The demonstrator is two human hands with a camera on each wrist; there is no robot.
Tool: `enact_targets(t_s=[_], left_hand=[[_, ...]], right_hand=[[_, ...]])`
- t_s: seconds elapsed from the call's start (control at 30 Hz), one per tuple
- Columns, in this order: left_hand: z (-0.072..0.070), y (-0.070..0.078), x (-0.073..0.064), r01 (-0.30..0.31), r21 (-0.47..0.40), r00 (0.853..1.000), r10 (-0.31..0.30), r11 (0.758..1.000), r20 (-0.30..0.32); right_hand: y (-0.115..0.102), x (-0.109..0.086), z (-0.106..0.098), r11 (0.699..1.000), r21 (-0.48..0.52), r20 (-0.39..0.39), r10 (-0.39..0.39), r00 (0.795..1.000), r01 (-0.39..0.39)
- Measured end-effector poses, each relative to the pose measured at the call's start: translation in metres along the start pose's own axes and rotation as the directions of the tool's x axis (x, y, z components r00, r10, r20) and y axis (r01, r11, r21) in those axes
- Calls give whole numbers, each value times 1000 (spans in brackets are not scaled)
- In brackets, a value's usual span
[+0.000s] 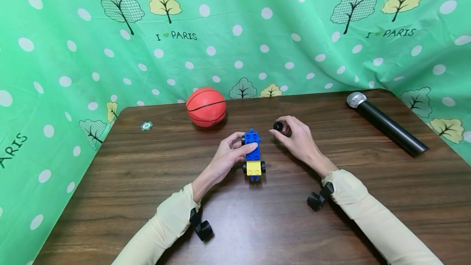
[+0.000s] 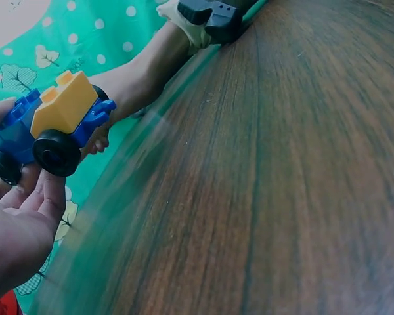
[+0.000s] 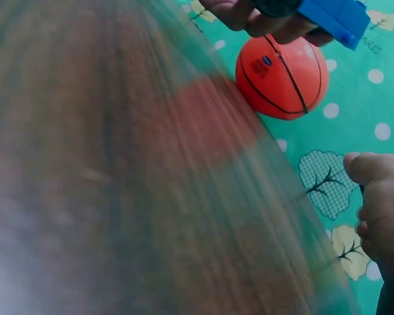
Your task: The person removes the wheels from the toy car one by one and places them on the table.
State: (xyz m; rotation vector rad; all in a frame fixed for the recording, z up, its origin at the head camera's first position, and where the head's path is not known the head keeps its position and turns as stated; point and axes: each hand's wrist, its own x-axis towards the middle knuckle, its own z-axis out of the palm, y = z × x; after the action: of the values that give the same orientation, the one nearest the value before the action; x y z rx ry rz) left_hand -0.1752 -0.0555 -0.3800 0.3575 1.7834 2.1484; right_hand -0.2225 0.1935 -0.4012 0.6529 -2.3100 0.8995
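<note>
A toy car (image 1: 254,167) of blue and yellow building blocks is held in my left hand (image 1: 229,153), thumb across its blue top and fingers along its left side. In the left wrist view the car's yellow block (image 2: 65,106) and black wheels show above the fingers of the left hand (image 2: 18,243). A bare blue peg sticks out at the car's far right corner in the head view. To the right of the car, apart from it, my right hand (image 1: 299,139) pinches a small black wheel (image 1: 278,126) between thumb and fingers. That wheel is mostly hidden in the right wrist view.
An orange-red toy basketball (image 1: 206,107) sits toward the back of the brown wooden table (image 1: 147,199). A poker chip (image 1: 146,126) lies at the back left. On the right lies a black microphone (image 1: 390,126) with a silver head. A green patterned cloth (image 1: 235,48) hangs behind.
</note>
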Motion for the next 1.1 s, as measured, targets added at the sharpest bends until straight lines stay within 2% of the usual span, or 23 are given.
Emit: enact_targets(t_s=[0.37, 0.67, 1.1], left_hand=[[0, 1, -1, 1, 4, 1000, -1, 1000, -6], [0, 0, 0, 9, 4, 1000, -9, 1000, -10], [-1, 0, 1, 10, 7, 1000, -10, 1000, -10]], right_hand=[[13, 5, 2, 996, -62, 38, 69, 997, -67], [22, 11, 3, 982, -133, 118, 153, 981, -138], [31, 14, 5, 970, -220, 170, 140, 976, -101]])
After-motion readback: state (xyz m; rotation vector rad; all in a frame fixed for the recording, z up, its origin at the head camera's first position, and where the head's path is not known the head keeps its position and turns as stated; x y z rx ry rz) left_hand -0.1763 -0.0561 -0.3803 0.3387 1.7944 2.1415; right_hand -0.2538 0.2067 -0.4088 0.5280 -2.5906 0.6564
